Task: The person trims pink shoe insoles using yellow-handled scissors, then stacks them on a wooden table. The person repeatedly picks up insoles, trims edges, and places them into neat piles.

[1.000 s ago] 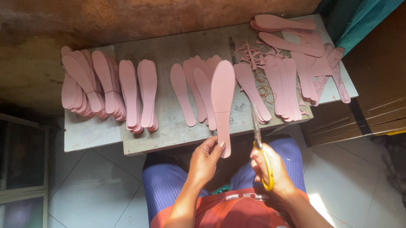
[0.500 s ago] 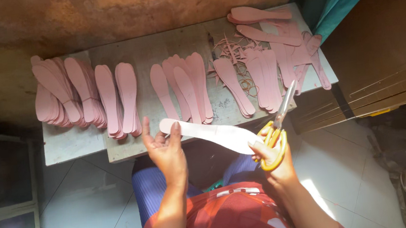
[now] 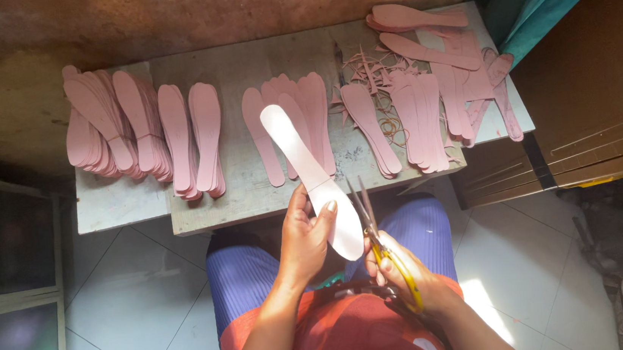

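Note:
My left hand [image 3: 305,238] grips a pale pink shoe insole [image 3: 310,174] near its heel end, holding it up lengthwise over my lap, its toe pointing away over the table. My right hand [image 3: 405,275] holds yellow-handled scissors [image 3: 375,231], blades parted and pointing up beside the insole's right edge. Whether the blades touch the insole is unclear.
A grey worn table [image 3: 241,75] bears pink insoles: stacks at the left [image 3: 105,126], pairs left of centre [image 3: 192,139], a group in the middle [image 3: 297,108], a loose pile at the right [image 3: 432,87] with thin offcut strips [image 3: 370,67]. Cardboard [image 3: 603,124] lies right; white tile floor below.
The insole turned from lying crosswise between my hands to standing lengthwise, toe away. The scissors came in beside its right edge. The view shifted slightly.

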